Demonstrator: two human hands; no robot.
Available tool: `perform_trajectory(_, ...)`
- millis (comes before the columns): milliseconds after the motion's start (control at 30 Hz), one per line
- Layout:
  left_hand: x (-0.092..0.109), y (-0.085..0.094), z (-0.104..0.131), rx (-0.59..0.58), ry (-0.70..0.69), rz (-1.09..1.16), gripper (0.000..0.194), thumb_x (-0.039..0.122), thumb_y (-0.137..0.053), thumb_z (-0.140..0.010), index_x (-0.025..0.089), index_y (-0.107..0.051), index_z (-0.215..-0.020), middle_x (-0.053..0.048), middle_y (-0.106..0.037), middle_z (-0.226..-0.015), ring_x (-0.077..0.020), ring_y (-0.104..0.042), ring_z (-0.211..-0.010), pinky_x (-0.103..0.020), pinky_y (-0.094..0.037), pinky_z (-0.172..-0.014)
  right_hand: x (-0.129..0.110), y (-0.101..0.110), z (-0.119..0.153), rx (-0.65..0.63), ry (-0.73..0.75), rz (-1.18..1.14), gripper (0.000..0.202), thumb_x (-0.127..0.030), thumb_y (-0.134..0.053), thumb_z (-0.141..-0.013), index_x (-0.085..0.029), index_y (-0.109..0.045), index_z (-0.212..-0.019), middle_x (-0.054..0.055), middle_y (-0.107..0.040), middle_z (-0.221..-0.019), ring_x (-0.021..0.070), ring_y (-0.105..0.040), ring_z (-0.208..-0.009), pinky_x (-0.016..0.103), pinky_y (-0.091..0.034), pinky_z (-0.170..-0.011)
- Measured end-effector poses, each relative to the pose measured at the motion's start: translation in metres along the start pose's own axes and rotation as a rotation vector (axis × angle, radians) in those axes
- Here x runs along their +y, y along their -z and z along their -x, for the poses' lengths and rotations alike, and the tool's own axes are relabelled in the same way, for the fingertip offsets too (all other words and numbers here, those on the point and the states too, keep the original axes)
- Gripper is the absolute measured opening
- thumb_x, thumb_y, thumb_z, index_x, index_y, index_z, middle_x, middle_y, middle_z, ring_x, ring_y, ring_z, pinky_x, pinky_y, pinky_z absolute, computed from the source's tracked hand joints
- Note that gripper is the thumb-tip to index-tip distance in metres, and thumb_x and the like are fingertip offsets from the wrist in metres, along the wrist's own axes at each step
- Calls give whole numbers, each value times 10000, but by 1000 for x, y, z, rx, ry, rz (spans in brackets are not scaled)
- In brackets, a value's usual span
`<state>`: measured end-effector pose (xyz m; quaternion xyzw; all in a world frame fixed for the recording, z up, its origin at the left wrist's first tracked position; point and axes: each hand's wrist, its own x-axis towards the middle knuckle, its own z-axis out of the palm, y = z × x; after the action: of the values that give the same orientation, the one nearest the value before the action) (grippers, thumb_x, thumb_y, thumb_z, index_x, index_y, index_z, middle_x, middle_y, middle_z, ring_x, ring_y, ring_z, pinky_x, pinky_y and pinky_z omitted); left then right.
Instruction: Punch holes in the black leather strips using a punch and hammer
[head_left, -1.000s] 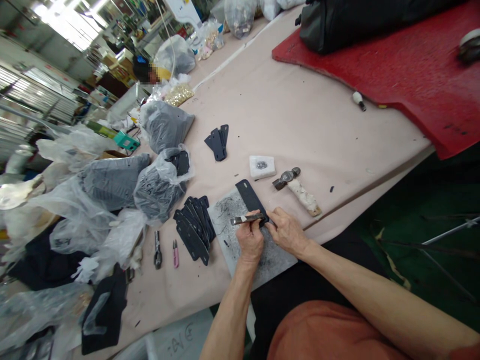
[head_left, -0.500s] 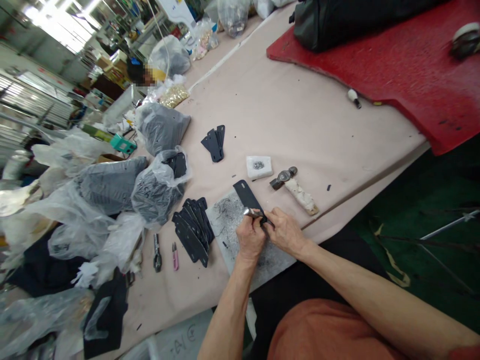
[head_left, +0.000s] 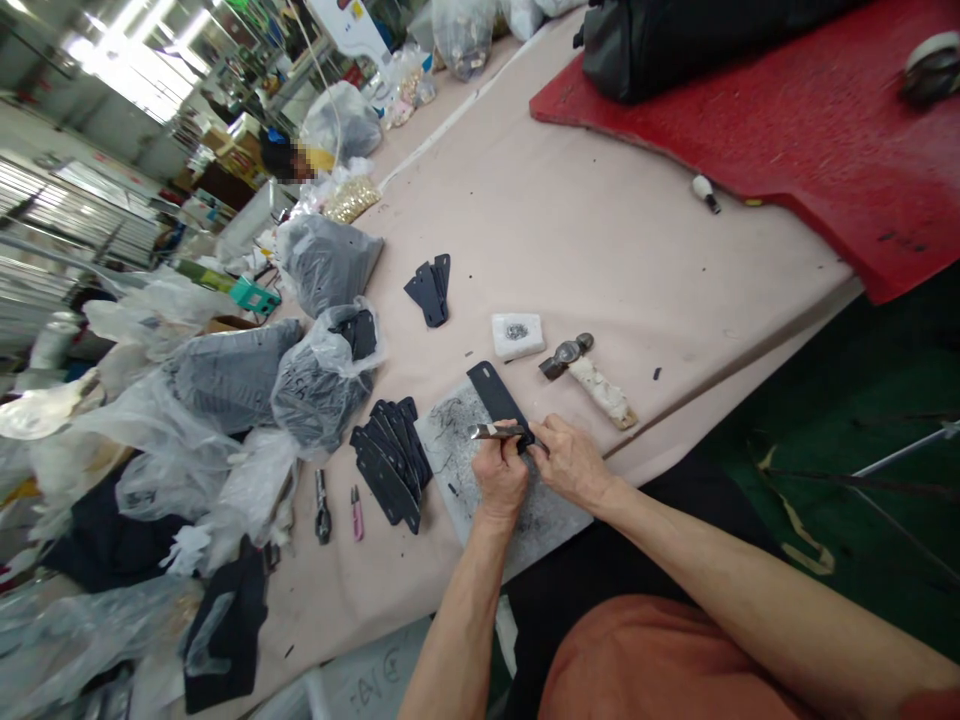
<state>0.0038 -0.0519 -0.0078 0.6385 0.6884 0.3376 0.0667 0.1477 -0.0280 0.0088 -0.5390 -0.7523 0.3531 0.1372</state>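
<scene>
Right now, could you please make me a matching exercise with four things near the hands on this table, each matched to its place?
Things:
1. metal punch
2. hammer
3. white block
4. fanned stack of black pieces

Places:
A. on the table cloth, left of the grey cutting slab
B. in the left hand, over the black strip
C. beyond the slab, left of the hammer head
D. right of the slab, handle toward the table edge

Pairs: 1-B, 2-D, 3-C, 4-A
</scene>
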Motion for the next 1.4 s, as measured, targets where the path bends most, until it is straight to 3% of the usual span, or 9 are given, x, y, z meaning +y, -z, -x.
perform_trajectory(267,1,4,-7,-68,-39,35,209,160,-474,-891,172,-669,-963,-72,-750,-929,-186,-719,-868,-304,-568,-803,-1,3,0,-8,7,25,234,-285,-480,-940,-220,-622,-1114,55,-589,-947,175,-572,-795,276,-374,-692)
perform_trajectory(467,-3,3,-6,-36,-23,82,210,193,-471,-910,176,-673,-962,-75,-749,-939,-197,-712,-895,-324,-568,-821,4,7,1,-10,15,-25,244,-301,-550,-910,-208,-648,-1113,54,-609,-946,183,-591,-855,266,-401,-734)
perform_trajectory(533,-4,3,-5,-40,-14,99,205,207,-480,-917,179,-676,-966,-71,-750,-944,-199,-710,-901,-332,-565,-834,13,18,2,69,14,-31,258,-293,-556,-906,-188,-657,-1119,67,-626,-971,198,-594,-902,275,-413,-784)
perform_trajectory(667,-6,4,-5,-46,17,114,202,226,-500,-917,176,-684,-984,-70,-750,-953,-208,-706,-917,-347,-560,-851,39,53,1,355,-92,52,315,-288,-529,-916,-169,-630,-1190,112,-624,-1111,236,-587,-966,312,-422,-827)
perform_trajectory(733,-6,5,-4,-53,26,116,210,232,-496,-921,178,-688,-989,-71,-750,-969,-211,-703,-934,-352,-559,-858,52,68,-2,408,-169,108,332,-308,-557,-899,-167,-624,-1192,126,-613,-1128,254,-584,-972,324,-427,-808)
perform_trajectory(833,-6,7,-4,-54,21,97,217,236,-491,-927,183,-688,-1001,-76,-747,-1004,-217,-697,-972,-370,-555,-889,65,76,-9,356,-241,152,362,-376,-602,-873,-170,-627,-1169,133,-602,-1123,266,-579,-969,334,-430,-796)
perform_trajectory(1033,-6,9,-4,-39,-8,52,222,247,-493,-936,168,-680,-1026,-91,-746,-1009,-223,-701,-982,-385,-560,-901,66,65,-18,188,-263,197,352,-389,-612,-856,-155,-622,-1119,135,-587,-1075,266,-568,-982,335,-421,-803)
perform_trajectory(1233,-6,6,-5,-53,-39,17,210,220,-502,-918,166,-687,-1002,-97,-754,-996,-229,-711,-971,-397,-561,-900,67,62,-20,201,-230,265,315,-369,-575,-872,-144,-617,-1089,139,-576,-1036,270,-559,-969,340,-406,-797)
perform_trajectory(1400,1,7,-5,-90,5,72,196,152,-505,-882,186,-673,-976,-70,-752,-967,-199,-715,-925,-340,-568,-851,67,59,-14,231,-189,340,333,-396,-567,-880,-144,-604,-1094,142,-590,-1008,263,-574,-893,340,-410,-737)
